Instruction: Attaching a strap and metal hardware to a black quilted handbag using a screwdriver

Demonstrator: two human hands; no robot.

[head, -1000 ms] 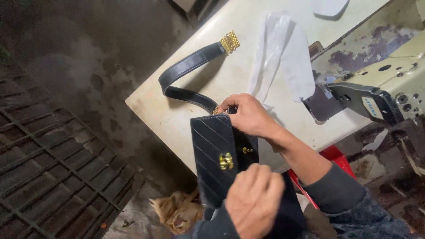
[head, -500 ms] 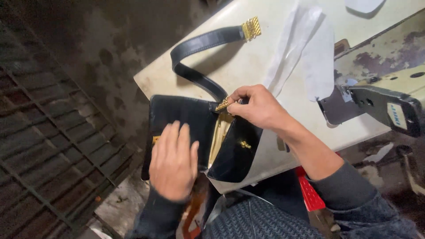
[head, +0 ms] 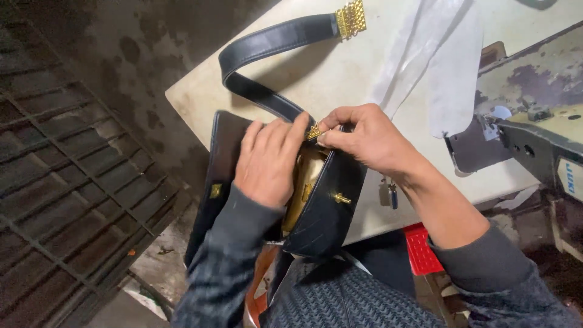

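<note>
Dim workshop, cream bench [head: 388, 67] beside sewing machine [head: 534, 133]. Black bag [head: 328, 206] overhangs bench edge, flap open. Left hand [head: 270, 161] rests flat inside, fingers loose. Right hand [head: 367, 140] pinches gold clasp [head: 314, 131] on strap [head: 267, 45]. Risk: bag slides off edge if pressure eases; clasp slips from pinch.

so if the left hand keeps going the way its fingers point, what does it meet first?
Probably the gold strap fitting: the left hand points up and right across the black bag, fingertips already at it, with the right hand just behind.
</note>
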